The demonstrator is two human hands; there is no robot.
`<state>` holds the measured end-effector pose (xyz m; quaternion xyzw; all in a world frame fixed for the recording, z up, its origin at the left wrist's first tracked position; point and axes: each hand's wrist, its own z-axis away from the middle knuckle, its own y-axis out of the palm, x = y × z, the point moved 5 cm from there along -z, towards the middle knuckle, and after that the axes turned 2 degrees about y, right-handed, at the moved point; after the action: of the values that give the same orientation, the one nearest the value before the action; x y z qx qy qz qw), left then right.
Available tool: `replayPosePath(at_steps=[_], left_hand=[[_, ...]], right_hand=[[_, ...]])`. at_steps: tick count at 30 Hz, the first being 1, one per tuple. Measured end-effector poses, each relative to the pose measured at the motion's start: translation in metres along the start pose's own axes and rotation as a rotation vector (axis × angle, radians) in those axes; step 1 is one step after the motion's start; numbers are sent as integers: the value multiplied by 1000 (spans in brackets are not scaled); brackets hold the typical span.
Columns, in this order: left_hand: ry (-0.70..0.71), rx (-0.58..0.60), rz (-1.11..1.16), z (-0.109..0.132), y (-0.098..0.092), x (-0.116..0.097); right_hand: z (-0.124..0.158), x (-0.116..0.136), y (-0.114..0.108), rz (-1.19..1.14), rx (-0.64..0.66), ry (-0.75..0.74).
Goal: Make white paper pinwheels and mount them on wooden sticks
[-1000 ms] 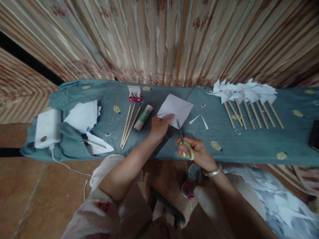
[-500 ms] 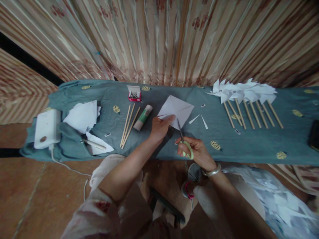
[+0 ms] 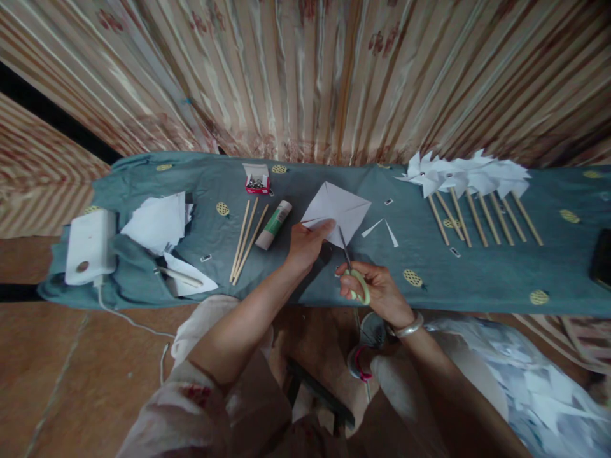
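Note:
A white square of paper [image 3: 337,205] with crease lines is held over the table, one corner pointing toward me. My left hand [image 3: 308,245] pinches it at its near left edge, thumb on top. In my right hand [image 3: 377,289] are scissors [image 3: 359,287] with light green handles, fingers closed round the loops. Their blades reach into the paper near its lower corner, just right of my left thumb. Two thin white paper slivers [image 3: 382,232] lie to the right of the sheet.
Left of my hands are a glue stick [image 3: 274,224], several wooden sticks [image 3: 245,242], a red box of metal pins [image 3: 258,183], a paper stack [image 3: 157,222] and a white device with a cable [image 3: 90,247]. Finished paper pinwheels [image 3: 470,175] lie at the right on the green cloth [image 3: 501,280].
Almost nothing differs. The paper and the scissors have shifted very slightly, and both hands keep their holds.

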<state>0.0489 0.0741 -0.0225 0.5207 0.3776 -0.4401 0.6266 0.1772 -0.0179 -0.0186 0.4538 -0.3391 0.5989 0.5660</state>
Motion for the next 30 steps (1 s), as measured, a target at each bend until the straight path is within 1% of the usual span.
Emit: replayPosePath(at_steps=[4,10,16,24,30], left_hand=[[6,0,6,0,0,1],[10,25,-11,4,2,0],[9,39,-36,5,3,0],[-11,-7,-32,6,5,-6],[-30,-18,-8,6,5,-5]], right_hand=[[0,-2,0,-12,-5,18],[0,3,0,17,-1,-14],[-1,3,0,10,-15,-4],[-1,1,-1,-13,-27,25],[-1,2,-1,-9,-32,0]])
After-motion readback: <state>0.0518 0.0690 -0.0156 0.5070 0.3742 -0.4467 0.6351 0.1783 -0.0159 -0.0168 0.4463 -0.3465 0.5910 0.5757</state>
